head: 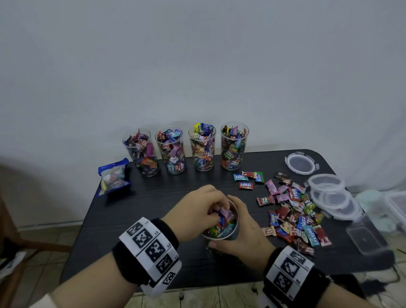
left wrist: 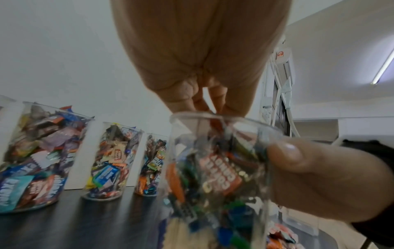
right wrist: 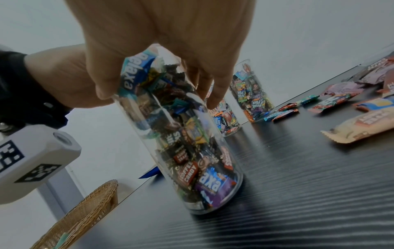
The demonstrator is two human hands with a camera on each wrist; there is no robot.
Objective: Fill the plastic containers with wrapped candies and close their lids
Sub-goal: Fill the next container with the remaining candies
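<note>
the right hand is wrapping its thumb and fingers around a clear plastic container that is standing upright near the front middle of the black table. the left hand is reaching into the container's open mouth from above, its fingertips bunching over the wrapped candies at the top; whether they are actually pinching a candy is not clear, since the fingers are hiding it. the container is looking filled almost to its rim. four more filled containers are standing in a row along the far edge of the table, without lids. a loose heap of candies is lying just to the right of the held container, and beyond it round lids are sitting near the right edge, some stacked. a blue-edged bag of candies is lying at the far left corner.
</note>
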